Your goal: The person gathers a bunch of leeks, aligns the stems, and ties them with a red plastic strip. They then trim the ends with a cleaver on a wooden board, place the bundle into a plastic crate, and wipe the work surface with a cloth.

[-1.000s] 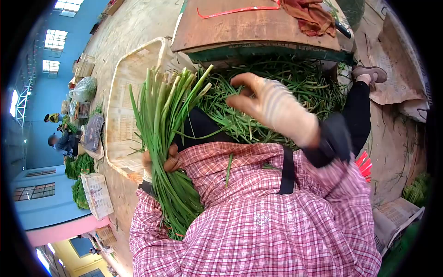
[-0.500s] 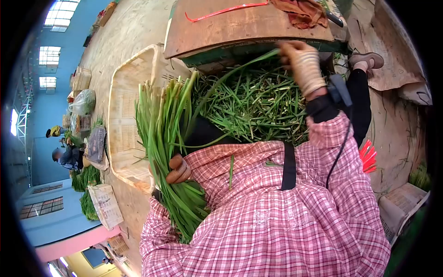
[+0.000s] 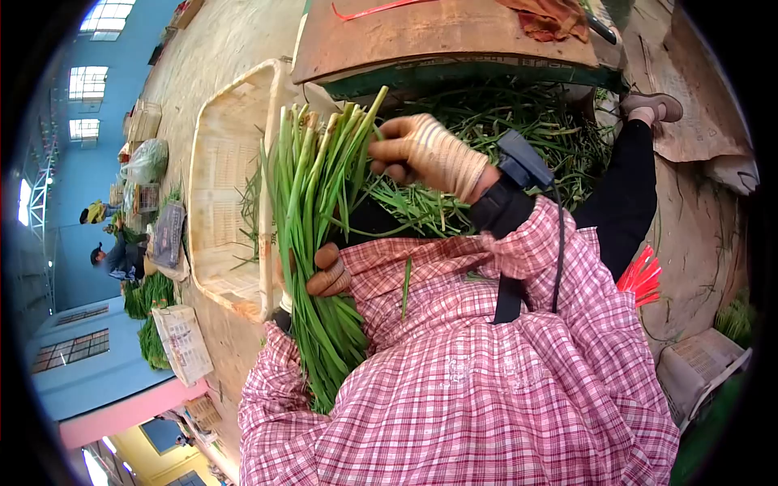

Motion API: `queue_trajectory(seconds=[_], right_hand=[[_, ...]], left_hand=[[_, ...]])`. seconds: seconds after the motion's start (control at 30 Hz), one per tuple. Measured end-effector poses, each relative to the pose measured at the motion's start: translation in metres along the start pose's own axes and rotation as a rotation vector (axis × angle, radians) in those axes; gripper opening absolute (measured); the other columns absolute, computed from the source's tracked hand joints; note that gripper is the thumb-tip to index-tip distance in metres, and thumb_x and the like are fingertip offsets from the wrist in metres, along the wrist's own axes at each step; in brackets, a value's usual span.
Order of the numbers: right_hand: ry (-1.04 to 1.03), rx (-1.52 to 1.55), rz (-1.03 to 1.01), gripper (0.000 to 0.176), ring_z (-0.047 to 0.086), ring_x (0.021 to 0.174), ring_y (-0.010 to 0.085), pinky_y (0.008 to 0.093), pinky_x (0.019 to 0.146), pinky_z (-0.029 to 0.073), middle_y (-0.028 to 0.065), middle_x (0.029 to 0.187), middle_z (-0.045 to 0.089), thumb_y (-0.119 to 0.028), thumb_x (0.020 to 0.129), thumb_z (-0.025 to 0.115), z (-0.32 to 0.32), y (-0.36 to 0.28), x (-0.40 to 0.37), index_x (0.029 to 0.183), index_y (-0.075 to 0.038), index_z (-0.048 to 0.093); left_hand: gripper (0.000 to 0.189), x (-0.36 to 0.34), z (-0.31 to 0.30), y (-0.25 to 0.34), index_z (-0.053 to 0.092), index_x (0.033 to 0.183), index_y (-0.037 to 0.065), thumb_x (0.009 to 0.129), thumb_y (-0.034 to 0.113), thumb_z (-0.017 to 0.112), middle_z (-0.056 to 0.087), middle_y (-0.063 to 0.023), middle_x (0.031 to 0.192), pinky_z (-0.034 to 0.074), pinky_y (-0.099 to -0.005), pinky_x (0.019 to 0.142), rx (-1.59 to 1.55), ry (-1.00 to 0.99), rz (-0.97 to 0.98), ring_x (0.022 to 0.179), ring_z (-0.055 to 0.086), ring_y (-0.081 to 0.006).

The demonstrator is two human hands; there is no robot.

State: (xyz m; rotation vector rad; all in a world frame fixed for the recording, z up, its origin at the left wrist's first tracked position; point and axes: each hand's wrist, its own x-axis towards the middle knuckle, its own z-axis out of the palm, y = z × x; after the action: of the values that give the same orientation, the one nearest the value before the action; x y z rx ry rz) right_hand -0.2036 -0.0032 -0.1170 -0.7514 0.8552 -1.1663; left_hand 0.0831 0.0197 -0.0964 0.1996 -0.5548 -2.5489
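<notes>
left hand (image 3: 328, 274) at centre-left grips the bundle of green stalks (image 3: 312, 202) low down, i judge so the tips stand together; right hand (image 3: 425, 150), gloved, pinches its top, above the loose pile (image 3: 502, 130).

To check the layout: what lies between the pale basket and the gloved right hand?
The head view shows the bunch of green stalks, gripped by the left hand, between basket and right hand.

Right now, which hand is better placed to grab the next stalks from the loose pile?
Right, likely: the right hand sits at the bundle tips beside the pile; the left hand is clamped around the bundle.
</notes>
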Motion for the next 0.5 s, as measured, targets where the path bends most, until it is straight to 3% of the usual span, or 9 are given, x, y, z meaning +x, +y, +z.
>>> queue_trajectory(seconds=[0.1,0.17,0.23,0.27,0.3,0.37,0.4,0.47,0.5], right_hand=[[0.276,-0.334,-0.141,0.023,0.061,0.056,0.0082,0.0230,0.050,0.047,0.0073,0.081,0.071,-0.021,0.092,0.068,-0.035,-0.012,0.001,0.104,-0.001,0.070],[0.559,-0.493,-0.314,0.026,0.067,0.063,0.0186,0.0317,0.058,0.054,0.0104,0.082,0.072,-0.024,0.092,0.067,-0.088,-0.008,0.009,0.103,-0.001,0.071],[0.715,-1.397,-0.301,0.042,0.071,0.075,0.0323,0.0397,0.076,0.056,0.0146,0.082,0.073,-0.033,0.087,0.070,-0.147,-0.005,0.003,0.112,0.001,0.069],[0.567,-1.340,-0.091,0.060,0.068,0.095,0.0409,0.0430,0.091,0.053,0.0214,0.098,0.071,-0.041,0.080,0.073,-0.135,-0.016,-0.013,0.123,0.001,0.064],[0.561,-1.461,0.017,0.073,0.064,0.108,0.0392,0.0415,0.093,0.053,0.0250,0.119,0.065,-0.043,0.076,0.077,-0.101,-0.026,-0.026,0.131,0.002,0.059],[0.172,-0.915,-0.200,0.082,0.057,0.122,0.0387,0.0417,0.102,0.048,0.0299,0.137,0.054,-0.043,0.078,0.078,-0.054,-0.015,-0.038,0.138,0.005,0.050],[-0.005,-0.733,-0.292,0.086,0.057,0.123,0.0346,0.0423,0.101,0.049,0.0269,0.143,0.050,-0.040,0.079,0.079,-0.036,0.003,-0.037,0.144,0.004,0.043],[-0.267,-0.356,-0.142,0.090,0.047,0.131,0.0278,0.0377,0.107,0.040,0.0171,0.150,0.045,-0.036,0.082,0.076,-0.007,0.000,-0.049,0.152,0.000,0.031],[-0.374,-0.240,-0.102,0.092,0.038,0.138,0.0238,0.0327,0.112,0.033,0.0144,0.154,0.040,-0.035,0.083,0.074,0.000,-0.006,-0.052,0.154,-0.003,0.027]], left_hand=[[0.051,-0.008,-0.008,-0.001,0.049,0.135,0.011,0.099,0.047,0.055,0.063,-0.0054,0.107,0.040,-0.0182,0.052,0.007,0.078,0.009,0.059,0.051,-0.0021],[0.053,-0.011,-0.010,0.001,0.050,0.133,0.011,0.097,0.049,0.059,0.063,-0.0055,0.108,0.041,-0.0195,0.052,0.023,0.115,0.026,0.057,0.050,-0.0020],[0.050,-0.010,-0.007,0.005,0.054,0.127,0.011,0.093,0.046,0.065,0.064,-0.0038,0.103,0.040,-0.0198,0.052,0.061,0.171,0.010,0.055,0.046,-0.0019],[0.048,-0.004,0.003,0.009,0.055,0.125,0.010,0.092,0.044,0.066,0.064,-0.0036,0.102,0.040,-0.0196,0.052,0.122,0.202,-0.006,0.054,0.045,-0.0021],[0.047,0.001,0.012,0.011,0.056,0.124,0.010,0.091,0.042,0.067,0.064,-0.0034,0.101,0.039,-0.0194,0.051,0.184,0.233,-0.024,0.053,0.044,-0.0023],[0.047,0.004,0.020,0.010,0.056,0.124,0.007,0.088,0.034,0.070,0.065,-0.0069,0.106,0.048,-0.0228,0.057,0.217,0.389,-0.052,0.064,0.056,-0.0103],[0.048,0.004,0.025,0.009,0.056,0.124,0.005,0.086,0.030,0.071,0.066,-0.0086,0.108,0.052,-0.0245,0.060,0.234,0.470,-0.067,0.069,0.062,-0.0143],[0.048,0.012,0.033,0.009,0.057,0.123,0.001,0.082,0.021,0.073,0.067,-0.0122,0.110,0.061,-0.0314,0.068,0.268,0.579,-0.074,0.089,0.071,-0.0259],[0.045,0.018,0.047,0.006,0.060,0.120,0.002,0.082,0.020,0.074,0.068,-0.0126,0.109,0.061,-0.0317,0.065,0.350,0.681,-0.063,0.085,0.071,-0.0254]])
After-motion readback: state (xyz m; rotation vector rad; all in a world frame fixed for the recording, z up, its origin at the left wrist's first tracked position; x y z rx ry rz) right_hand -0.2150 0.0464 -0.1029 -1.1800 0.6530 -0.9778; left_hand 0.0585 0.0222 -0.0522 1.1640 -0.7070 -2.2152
